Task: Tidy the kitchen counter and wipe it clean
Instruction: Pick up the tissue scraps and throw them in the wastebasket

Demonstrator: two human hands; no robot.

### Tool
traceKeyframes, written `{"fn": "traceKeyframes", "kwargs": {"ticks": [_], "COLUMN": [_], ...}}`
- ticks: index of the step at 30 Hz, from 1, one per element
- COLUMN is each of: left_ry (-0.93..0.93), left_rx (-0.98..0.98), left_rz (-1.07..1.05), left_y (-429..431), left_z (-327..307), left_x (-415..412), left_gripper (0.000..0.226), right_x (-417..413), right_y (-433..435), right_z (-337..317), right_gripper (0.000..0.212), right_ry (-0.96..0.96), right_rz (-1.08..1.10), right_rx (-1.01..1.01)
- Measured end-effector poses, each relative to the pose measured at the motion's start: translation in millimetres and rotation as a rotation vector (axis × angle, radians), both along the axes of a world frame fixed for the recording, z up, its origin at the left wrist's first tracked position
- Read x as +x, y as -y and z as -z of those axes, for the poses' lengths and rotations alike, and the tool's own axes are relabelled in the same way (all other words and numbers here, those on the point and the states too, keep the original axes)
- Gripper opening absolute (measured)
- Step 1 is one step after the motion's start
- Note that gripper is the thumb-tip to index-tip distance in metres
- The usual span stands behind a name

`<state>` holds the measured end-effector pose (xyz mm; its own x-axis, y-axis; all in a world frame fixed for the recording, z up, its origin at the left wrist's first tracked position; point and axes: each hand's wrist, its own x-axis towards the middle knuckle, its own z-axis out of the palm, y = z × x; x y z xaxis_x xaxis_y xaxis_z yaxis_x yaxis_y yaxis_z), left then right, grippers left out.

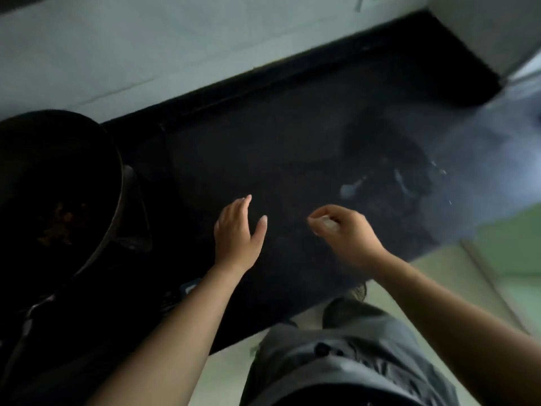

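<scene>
Black, faintly speckled stone makes up the counter [292,142], hard and flat, running back to a pale painted wall [146,54]. We see our left hand [237,230] spread just above the dark surface near the front edge, fingers straight and apart, holding nothing. Our right hand [345,232] hovers beside it, thumb and fingertips pinching a small pale scrap [329,224]. The view is blurred, so we can only guess it is a bit of thin film or paper.

We judge the scrap to be nearly weightless and limp, so a light fingertip pinch suits it, and it could slip or flutter away if the hold loosens.

Beyond the right hand lies a whitish smear [348,190] on the stone, with a few pale flecks near it. It looks wet or greasy and will likely need a firm pass with a cloth, which we do not see here.

At the far left sits a large round pan [58,186], dark metal with brownish crumbs inside. We expect it to be heavy, stiff and possibly greasy. Its long handle reaches toward the lower left corner and looks the safest place to grasp it, with a second hand under the rim if it tips.
</scene>
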<state>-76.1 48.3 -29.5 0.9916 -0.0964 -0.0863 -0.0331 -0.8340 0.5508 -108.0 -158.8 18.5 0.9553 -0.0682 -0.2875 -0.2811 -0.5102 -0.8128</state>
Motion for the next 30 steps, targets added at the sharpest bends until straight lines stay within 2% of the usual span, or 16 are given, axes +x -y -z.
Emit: {"fn": "traceKeyframes", "kwargs": {"ticks": [4,8,14,18,22,25,28,30], "left_ry": [-0.081,-0.294,-0.453,-0.484,-0.530,-0.528,-0.475,-0.470], "left_rx": [-0.287,-0.374,-0.294,-0.264,-0.265,-0.238,-0.192,-0.172], "left_rz": [0.145,0.312,0.720,0.965,1.200,1.466,1.733,1.815], "left_y": [27,70,157,246,335,391,435,461], "left_z": [-32,-46,-60,-68,-67,-67,-74,-78], "left_x": [-44,-111,-178,-244,-351,-441,-515,-550], "left_gripper": [0.049,0.030,0.019,0.024,0.026,0.022,0.021,0.023], "right_x": [-75,-163,-305,-409,-525,-608,-672,-701], "right_y": [22,55,101,127,153,166,170,174], "right_z": [-12,-16,-24,-38,-41,-37,-37,-35], "right_gripper": [0.009,0.015,0.013,0.010,0.011,0.008,0.007,0.007], "right_ry": [-0.037,-0.080,-0.070,-0.009,-0.004,-0.021,0.003,0.026], "right_rz": [0.207,0.411,0.857,1.149,1.392,1.620,1.837,1.957], "right_rx": [0.045,0.015,0.063,0.119,0.085,0.046,0.055,0.072]}}
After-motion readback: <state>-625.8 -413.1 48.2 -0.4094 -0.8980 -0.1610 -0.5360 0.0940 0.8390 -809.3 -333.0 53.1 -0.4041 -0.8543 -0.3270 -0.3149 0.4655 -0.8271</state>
